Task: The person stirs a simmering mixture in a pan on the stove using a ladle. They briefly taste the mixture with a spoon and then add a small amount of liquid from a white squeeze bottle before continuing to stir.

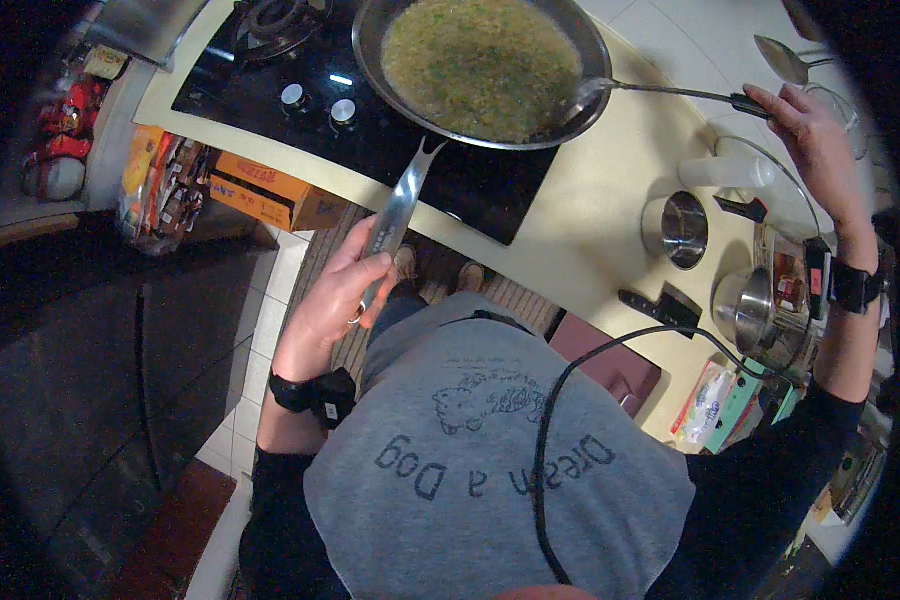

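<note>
A wide metal pan [495,142] sits over the right part of the black cooktop, filled with a yellowish-green, soupy food [480,67] flecked with green. My left hand [356,277] is closed around the pan's long metal handle [401,202]. At the upper right, my right hand [814,142] grips the dark handle end of a long metal ladle or spatula [675,91]. The utensil's head rests at the pan's right inner side, partly in the food, so its exact shape is unclear.
Right of the cooktop [322,142] stand a steel cup [684,229], a steel pot [746,307], a white translucent container [727,172] and a black-handled knife or cleaver [660,306]. Another metal spatula [781,60] lies behind. Orange boxes [259,191] sit under the counter's left edge.
</note>
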{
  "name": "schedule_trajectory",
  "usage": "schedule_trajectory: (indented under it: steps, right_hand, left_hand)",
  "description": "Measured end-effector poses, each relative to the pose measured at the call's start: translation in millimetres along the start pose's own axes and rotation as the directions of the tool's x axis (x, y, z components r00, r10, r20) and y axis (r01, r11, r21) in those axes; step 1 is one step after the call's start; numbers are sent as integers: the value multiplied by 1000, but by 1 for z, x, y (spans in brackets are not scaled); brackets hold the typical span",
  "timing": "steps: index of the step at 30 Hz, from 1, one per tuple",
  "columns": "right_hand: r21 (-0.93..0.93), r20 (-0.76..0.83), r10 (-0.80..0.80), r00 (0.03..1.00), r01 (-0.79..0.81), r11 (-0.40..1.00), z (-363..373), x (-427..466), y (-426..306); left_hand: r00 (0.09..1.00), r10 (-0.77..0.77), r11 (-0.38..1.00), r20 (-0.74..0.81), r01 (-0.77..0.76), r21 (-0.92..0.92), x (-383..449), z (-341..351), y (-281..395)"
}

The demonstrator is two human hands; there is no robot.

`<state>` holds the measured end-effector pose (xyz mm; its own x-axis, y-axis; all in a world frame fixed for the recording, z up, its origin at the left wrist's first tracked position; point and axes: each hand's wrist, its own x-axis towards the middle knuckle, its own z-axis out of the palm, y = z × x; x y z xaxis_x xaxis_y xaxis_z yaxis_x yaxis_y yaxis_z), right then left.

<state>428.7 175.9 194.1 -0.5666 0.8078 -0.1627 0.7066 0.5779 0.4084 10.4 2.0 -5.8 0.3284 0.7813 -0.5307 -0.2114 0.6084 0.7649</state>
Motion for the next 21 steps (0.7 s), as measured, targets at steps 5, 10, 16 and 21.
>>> schedule_trajectory:
  steps: [5, 10, 16, 21]
  right_hand:
    - [-173, -74, -48, 996, 34, 984, 12, 7, -5]
    - [-175, -75, 5, 997, -18, 984, 34, 22, -11]
    - [13, -44, -28, 999, 29, 1000, 4, 0, -1]
    - [-11, -70, -30, 997, 29, 1000, 14, 13, -34]
  left_hand:
    - [1000, -11, 999, -8, 11, -30, 0, 1, -1]
    - [1000, -10, 1000, 0, 10, -9, 0, 1, -1]
    - [1000, -10, 999, 4, 10, -31, 0, 1, 1]
    - [999, -28, 999, -23, 29, 34, -5, 5, 6]
